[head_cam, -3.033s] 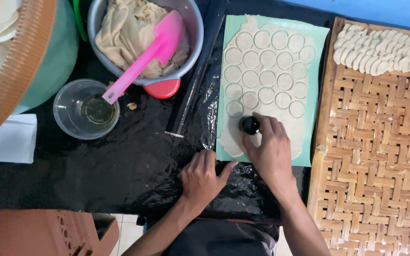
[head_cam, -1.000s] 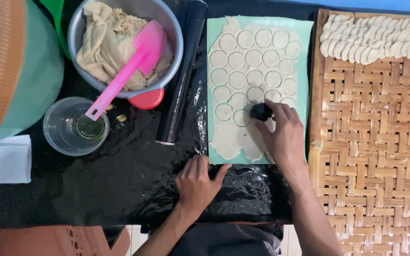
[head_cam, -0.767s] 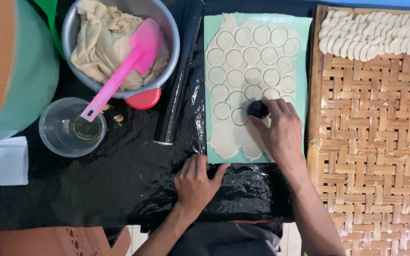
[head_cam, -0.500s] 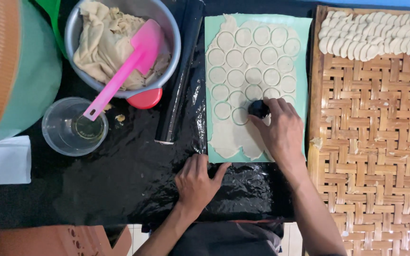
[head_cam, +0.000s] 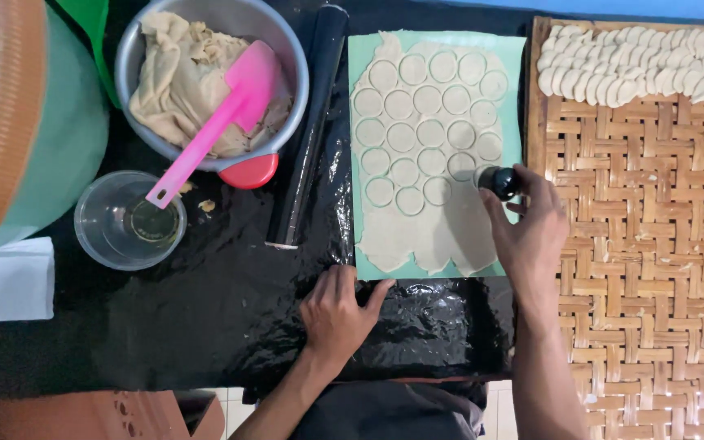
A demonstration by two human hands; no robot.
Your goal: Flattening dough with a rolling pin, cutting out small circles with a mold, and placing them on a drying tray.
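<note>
**Round cutter pressed at the dough sheet's right edge**

A small black round cutter [head_cam: 500, 182] is gripped from above by the fingers of the right hand [head_cam: 531, 236], closed around it, at the right edge of the rolled dough sheet [head_cam: 433, 228] on a green mat [head_cam: 517, 98]. The left hand [head_cam: 337, 314] is laid flat, fingers together, on the black worktop [head_cam: 205, 310] at the mat's near left corner.

Single head cam, straight down, close over black table [head_cam: 205, 310] w/ dough sheet [head_cam: 433, 147].
</note>
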